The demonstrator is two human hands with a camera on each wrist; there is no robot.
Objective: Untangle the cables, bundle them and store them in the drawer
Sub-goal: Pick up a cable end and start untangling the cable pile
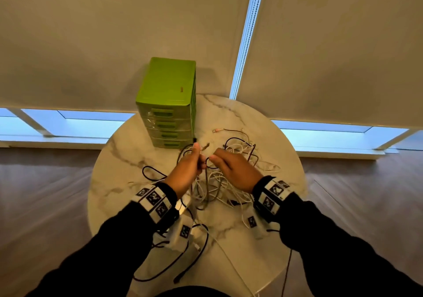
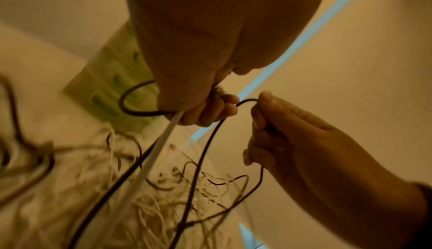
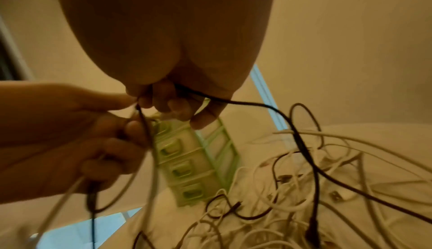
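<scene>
While both forearms in black sleeves [image 1: 96, 246] reach over the round marble table [image 1: 119, 159], the left hand [image 1: 186, 170] is closed around several strands, a black cable [image 2: 205, 151] and a white cable [image 2: 161, 142] among them. The right hand [image 1: 235, 170] pinches the same black cable just beside it. Beneath and beyond the hands, the tangled cables [image 1: 229, 182] lie on the tabletop. Farther back, the green drawer unit [image 1: 169, 99] stands upright, all drawers closed.
</scene>
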